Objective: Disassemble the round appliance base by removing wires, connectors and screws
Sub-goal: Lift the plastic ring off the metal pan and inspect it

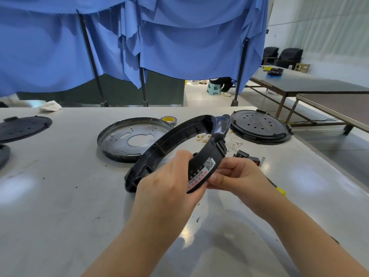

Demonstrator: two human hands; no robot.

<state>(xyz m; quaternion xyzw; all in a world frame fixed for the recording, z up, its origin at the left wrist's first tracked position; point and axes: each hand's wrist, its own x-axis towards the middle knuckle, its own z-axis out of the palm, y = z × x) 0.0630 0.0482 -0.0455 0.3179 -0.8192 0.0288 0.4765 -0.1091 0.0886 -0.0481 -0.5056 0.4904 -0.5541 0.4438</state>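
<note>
Grey worktable (pixel 60 196) fills the foreground, blue cloth (pixel 179 37) draped over black poles behind it, more tables and dark chairs off to the right. Both hands up over the table centre holding a black plastic ring (pixel 171 136), the round appliance base's outer housing, tilted with its far arc raised and a moulded handle bump at the top right. Left hand (pixel 169 182) grips the ring's near section, fingers wrapped round it from the left. Right hand (pixel 237 176) pinches the same section from the right, fingertips curled at the lower edge of a white label (pixel 201 172) with a QR code stuck on the ring's outer face; label's lower end seems to be lifting, can't tell for sure. Metal pan plate (pixel 127 138) with a keyhole-shaped cutout lies flat behind the ring, yellow tape roll (pixel 168 119) just past its far rim. Black perforated disc (pixel 259 125) flat at right rear; another black disc (pixel 22 127) at far left. Loose white wires with brass connectors (pixel 203 137) lie between the ring and the right disc. Small black switch part with a red piece (pixel 249 156) sits near the right hand, a screw just beside it. Yellow-handled tool (pixel 279 189) partly hidden behind the right wrist. White rag (pixel 50 106) at the table's far left edge.
</note>
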